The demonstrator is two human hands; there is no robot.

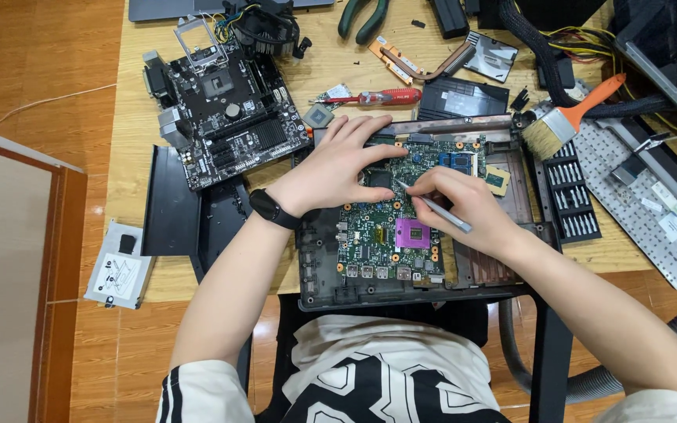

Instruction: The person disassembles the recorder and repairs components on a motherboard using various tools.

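Green circuit board (389,223) under both hands, orange-handled brush (570,117) nearby

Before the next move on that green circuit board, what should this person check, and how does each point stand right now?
1. Left hand steadies the green board: ok, it lies flat on the board's upper edge.
2. Silver tool held firmly in the right hand: ok.
3. Tool tip on the right spot: cannot tell, too small.
4. Board seated in the dark laptop case: ok.
5. Red screwdriver close by: ok, just above the left hand.
6. Brush clear of the board: ok.
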